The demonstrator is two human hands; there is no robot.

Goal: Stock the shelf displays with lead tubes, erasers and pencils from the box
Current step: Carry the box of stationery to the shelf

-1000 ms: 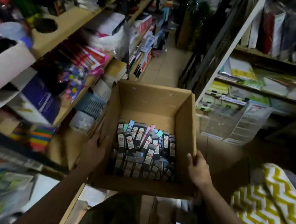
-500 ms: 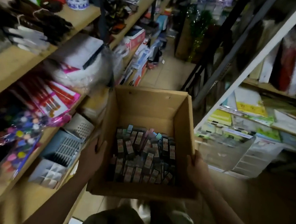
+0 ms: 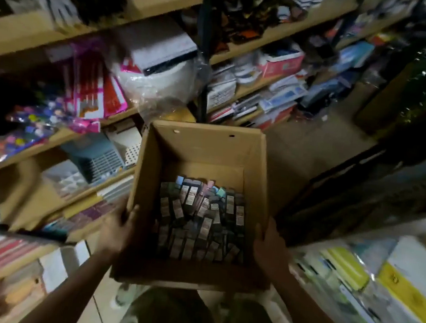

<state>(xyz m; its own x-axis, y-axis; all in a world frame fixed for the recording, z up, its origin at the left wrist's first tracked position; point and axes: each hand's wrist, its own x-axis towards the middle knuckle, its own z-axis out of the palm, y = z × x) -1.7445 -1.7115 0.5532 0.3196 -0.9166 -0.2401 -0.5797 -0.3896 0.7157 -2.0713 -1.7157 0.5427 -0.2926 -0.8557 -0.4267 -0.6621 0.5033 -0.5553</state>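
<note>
One cardboard box [image 3: 202, 149], two hands, and many lead tubes [image 3: 200, 220], too many to count.

No legible text (labels blurred)

Matt brown cardboard box [image 3: 202, 149], its inner walls looking dry and slightly fibrous between the left hand [image 3: 118, 230] and right hand [image 3: 271, 249]. Dark plastic lead tubes [image 3: 200, 220] inside are showing paper labels; beyond the left hand, wooden shelves [image 3: 15, 30] are appearing matt and clear plastic wrap [image 3: 167, 88] is glinting.
</note>
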